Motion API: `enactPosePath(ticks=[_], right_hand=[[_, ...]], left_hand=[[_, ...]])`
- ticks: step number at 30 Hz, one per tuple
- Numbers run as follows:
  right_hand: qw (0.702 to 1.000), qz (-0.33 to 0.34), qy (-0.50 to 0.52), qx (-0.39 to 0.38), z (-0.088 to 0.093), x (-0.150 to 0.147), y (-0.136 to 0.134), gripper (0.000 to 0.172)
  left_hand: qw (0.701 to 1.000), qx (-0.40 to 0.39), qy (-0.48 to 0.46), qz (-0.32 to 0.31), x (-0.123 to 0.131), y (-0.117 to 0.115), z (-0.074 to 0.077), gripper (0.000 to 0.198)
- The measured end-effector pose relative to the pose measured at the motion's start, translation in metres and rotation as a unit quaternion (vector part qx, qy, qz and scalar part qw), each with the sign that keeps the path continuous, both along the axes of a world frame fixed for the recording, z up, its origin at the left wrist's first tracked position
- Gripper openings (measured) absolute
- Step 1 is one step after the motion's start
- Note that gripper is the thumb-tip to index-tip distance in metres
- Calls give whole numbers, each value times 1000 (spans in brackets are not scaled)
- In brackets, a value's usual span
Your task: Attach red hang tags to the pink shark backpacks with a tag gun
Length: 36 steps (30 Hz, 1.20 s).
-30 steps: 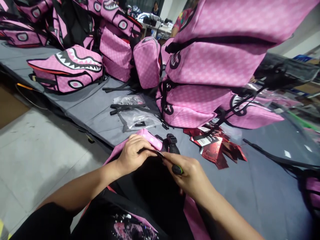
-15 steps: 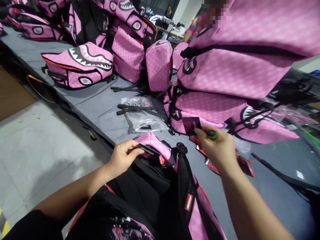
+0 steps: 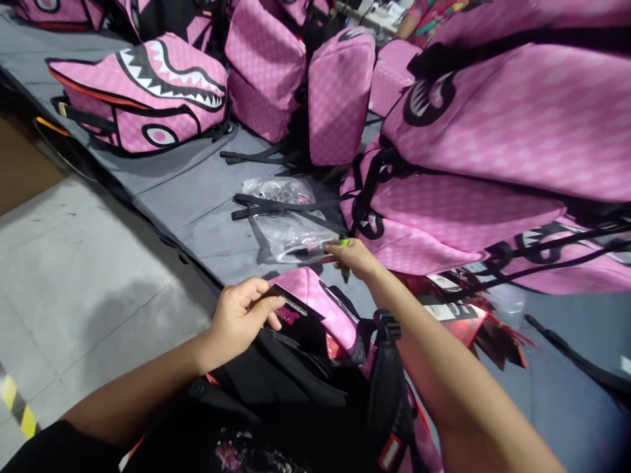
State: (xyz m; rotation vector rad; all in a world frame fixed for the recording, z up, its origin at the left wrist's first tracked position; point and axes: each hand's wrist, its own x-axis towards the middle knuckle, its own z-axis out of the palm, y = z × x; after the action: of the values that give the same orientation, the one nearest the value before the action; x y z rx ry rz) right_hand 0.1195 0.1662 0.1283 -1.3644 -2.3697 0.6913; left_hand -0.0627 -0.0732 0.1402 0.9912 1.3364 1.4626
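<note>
My left hand (image 3: 246,312) pinches a black printed card (image 3: 298,312) with white lettering and a pink figure. The card lies against the pink edge of a backpack (image 3: 305,282) in front of me, with its black side and straps facing up. My right hand (image 3: 352,257) is closed around a small green-and-black tool (image 3: 345,243), whose kind I cannot make out. Its fingertips are at the near right corner of a clear plastic bag (image 3: 286,233) on the table; whether they grip it is unclear. Black straps (image 3: 271,209) lie across the bag.
Pink shark-mouth backpacks (image 3: 162,98) stand along the grey table (image 3: 172,197), with more stacked at the right (image 3: 493,118). Red and black tags (image 3: 463,318) lie beyond my right forearm. A person's patterned sleeve (image 3: 434,20) shows at the back.
My right hand has moved left to the plastic bag; the dark card it held no longer shows in it. The card in my left hand has turned its printed face toward me.
</note>
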Motion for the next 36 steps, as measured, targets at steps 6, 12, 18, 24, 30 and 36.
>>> enactPosePath(ticks=[6, 12, 18, 24, 30, 36], right_hand=[[994, -18, -85, -70, 86, 8, -46, 15], [965, 249, -9, 86, 157, 18, -169, 17], [969, 187, -70, 148, 135, 31, -205, 16], [941, 144, -269, 144, 97, 42, -230, 35], [888, 161, -430, -36, 76, 1, -225, 33], [848, 179, -498, -37, 81, -18, -228, 36]], left_hand=[[987, 141, 77, 10, 0, -6, 4, 3], [959, 256, 121, 13, 20, -8, 16, 8], [962, 213, 172, -11, 4, -24, 5, 46], [947, -58, 305, -89, -32, -43, -43, 87], [945, -69, 302, -109, -21, -44, -54, 69], [940, -71, 322, -90, -22, -40, -63, 68]])
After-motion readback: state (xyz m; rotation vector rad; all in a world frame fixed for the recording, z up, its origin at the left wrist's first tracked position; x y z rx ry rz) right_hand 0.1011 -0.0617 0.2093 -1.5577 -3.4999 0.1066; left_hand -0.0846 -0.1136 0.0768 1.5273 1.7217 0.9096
